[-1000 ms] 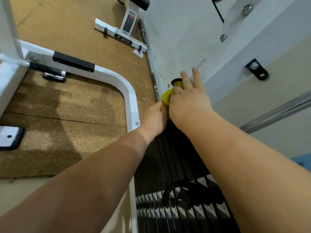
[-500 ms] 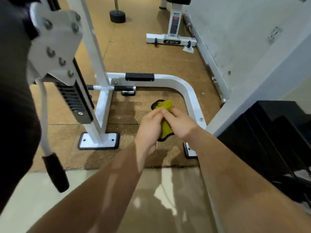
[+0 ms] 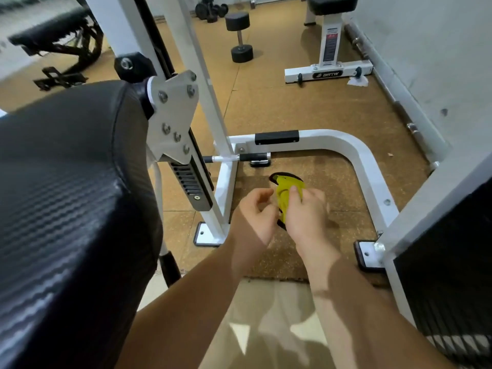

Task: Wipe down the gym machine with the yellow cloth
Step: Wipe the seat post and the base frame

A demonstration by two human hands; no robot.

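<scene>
One broad black seat pad (image 3: 66, 195) fills the left side, its textured vinyl catching the light. Just to its right a white bracket plate (image 3: 173, 110) studded with bolts carries a black adjustment strip (image 3: 193, 179) with a row of slots, and behind that the white upright of the gym machine (image 3: 211, 102) slants down to a foot plate on the cork-coloured floor mat (image 3: 306, 110).

Farther back, a black dumbbell (image 3: 240, 35) stands on end.

Low in the middle the person's forearms reach out side by side. The left hand (image 3: 253, 217) has its fingers curled, right beside the yellow cloth (image 3: 286, 195); from where I stand I cannot tell whether it actually has hold of it. The right hand (image 3: 306, 217) pinches the cloth, thumb pressed over the bunched fabric. The hands are close together. The cloth, yellow with a dark edge, hangs crumpled between them in the air, above the mat and inside the bend of the white base tube (image 3: 366, 161).

Beyond that tube a white flat bench (image 3: 328, 73) stands near the wall, and at the far right edge is the dark weight stack (image 3: 447, 262).
</scene>
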